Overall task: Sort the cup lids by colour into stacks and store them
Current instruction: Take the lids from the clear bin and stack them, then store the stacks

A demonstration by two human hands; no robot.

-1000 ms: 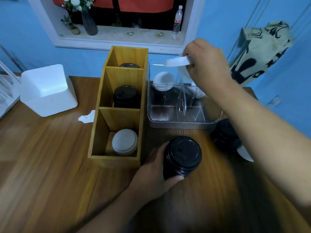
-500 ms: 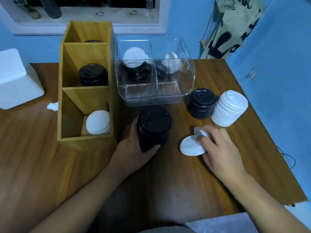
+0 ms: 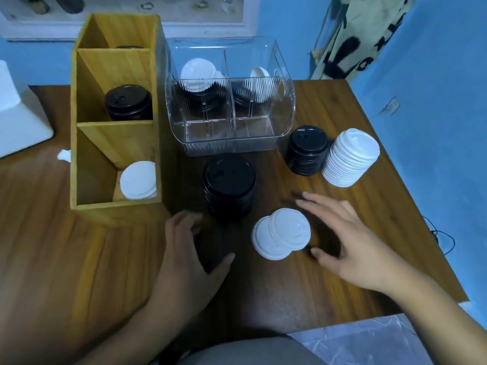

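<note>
1. Our left hand (image 3: 189, 248), lower centre: fingers loosely curved and apart, holding nothing, just below the tall black stack (image 3: 228, 185).
2. Our right hand (image 3: 350, 241), lower right: fingers spread and blurred, just beside two loose white lids (image 3: 282, 233) that overlap on the table (image 3: 52, 246). We cannot tell if they touch.
3. Right of centre: short black stack (image 3: 307, 151) against white stack (image 3: 350, 158).
4. Wooden box (image 3: 116, 212), left: white pile (image 3: 138, 180) in the near compartment, black pile (image 3: 129, 102) in the middle one.
5. Clear bin (image 3: 229, 143), upper centre: mixed lids.

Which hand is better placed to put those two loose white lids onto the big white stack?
Right. The right hand lies open beside the loose lids, on the same side as the white stack. The left hand is on their other side, near the black stack.
</note>
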